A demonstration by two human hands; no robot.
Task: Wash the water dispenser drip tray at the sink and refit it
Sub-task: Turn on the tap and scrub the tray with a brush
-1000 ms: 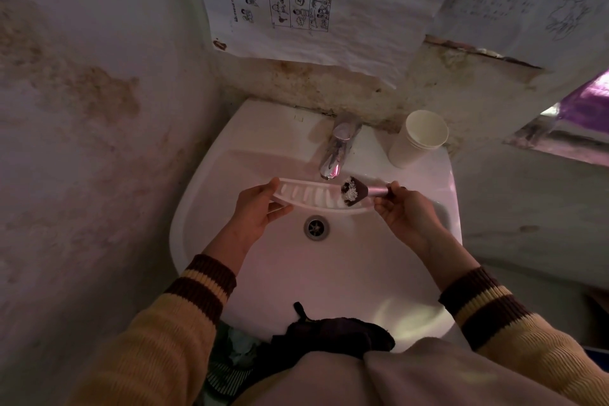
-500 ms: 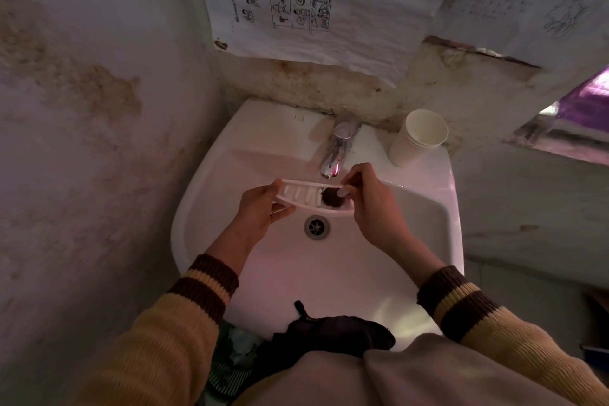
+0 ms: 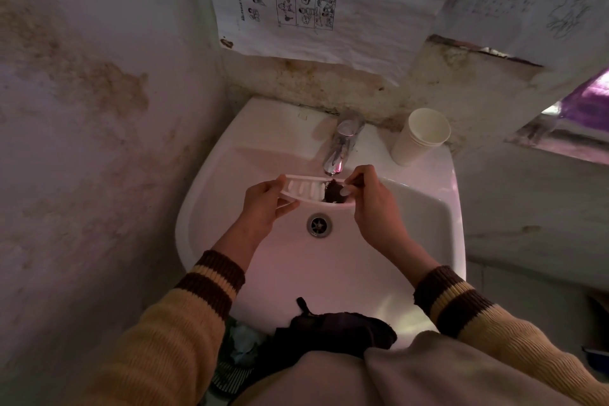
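Note:
A white slotted drip tray [image 3: 304, 189] hangs over the white sink [image 3: 421, 208], just under the chrome tap [image 3: 341, 148]. My left hand [image 3: 267, 204] grips the tray's left end. My right hand [image 3: 372, 201] holds a small brush with a dark head [image 3: 333, 193] and presses it onto the tray's right part. The brush handle is mostly hidden in my fingers. I cannot tell whether water runs from the tap.
A stack of white paper cups [image 3: 420, 137] stands on the sink's back right corner. The drain [image 3: 319, 225] lies below the tray. Stained walls close in on the left and behind. A dark cloth [image 3: 333, 333] lies on the sink's front rim.
My right hand swung from the tray's right side in over the tray, turning the brush head down onto it. The tray and my left hand stayed nearly still.

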